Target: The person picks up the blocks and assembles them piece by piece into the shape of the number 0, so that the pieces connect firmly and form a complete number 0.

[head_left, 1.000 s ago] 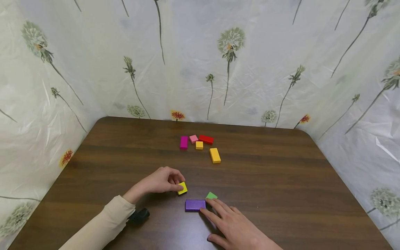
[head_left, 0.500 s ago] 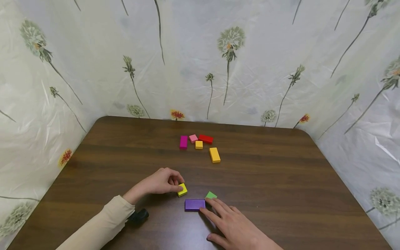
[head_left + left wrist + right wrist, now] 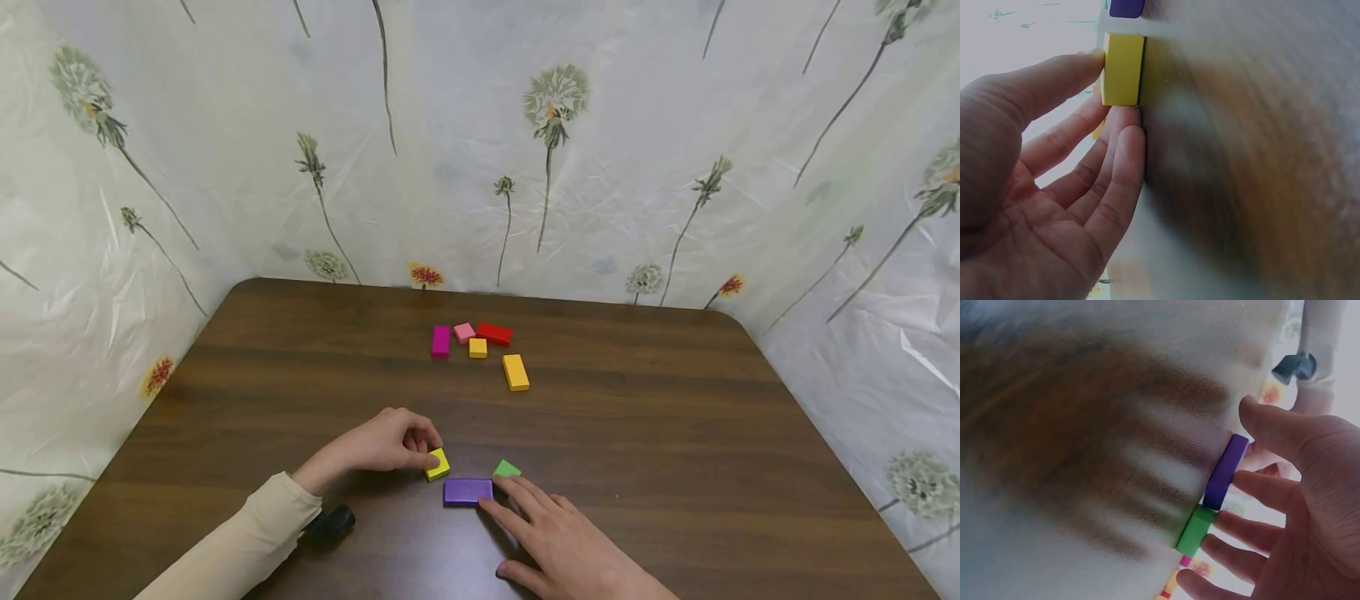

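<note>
My left hand pinches the yellow block, short of the purple block and green block my spread right hand touches — five farther blocks untouched.

Between the long orange block and green block a hand could pass (the right hand blocks the near side).

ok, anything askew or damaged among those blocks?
Nothing looks damaged. Slightly askew: the yellow block in the left hand sits angled to the purple block. The larger orange block also lies slanted, apart from the smaller orange block; probably just loose placement.
</note>
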A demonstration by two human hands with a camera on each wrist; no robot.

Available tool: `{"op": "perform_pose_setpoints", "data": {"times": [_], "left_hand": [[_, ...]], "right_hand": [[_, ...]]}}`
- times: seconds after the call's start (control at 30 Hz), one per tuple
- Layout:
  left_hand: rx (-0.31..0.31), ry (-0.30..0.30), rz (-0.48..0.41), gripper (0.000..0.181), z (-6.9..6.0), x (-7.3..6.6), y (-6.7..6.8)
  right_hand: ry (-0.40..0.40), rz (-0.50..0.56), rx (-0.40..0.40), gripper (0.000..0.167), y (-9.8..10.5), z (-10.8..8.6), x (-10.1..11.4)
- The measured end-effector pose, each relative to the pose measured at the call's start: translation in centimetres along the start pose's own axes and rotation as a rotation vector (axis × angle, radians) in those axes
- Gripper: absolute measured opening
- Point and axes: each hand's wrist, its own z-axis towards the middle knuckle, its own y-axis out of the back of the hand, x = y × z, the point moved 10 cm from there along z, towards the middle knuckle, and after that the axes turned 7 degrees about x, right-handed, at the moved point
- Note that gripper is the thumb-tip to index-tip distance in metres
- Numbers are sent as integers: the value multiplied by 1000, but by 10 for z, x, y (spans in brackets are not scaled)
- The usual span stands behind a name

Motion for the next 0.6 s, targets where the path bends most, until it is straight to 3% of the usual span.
{"op": "perform_pose_setpoints", "data": {"times": [0.6], "left_hand": [[3,-19,9,17,-6,-6,-2]], "right_hand": [[2,-10,-5,68,1,0,1]]}}
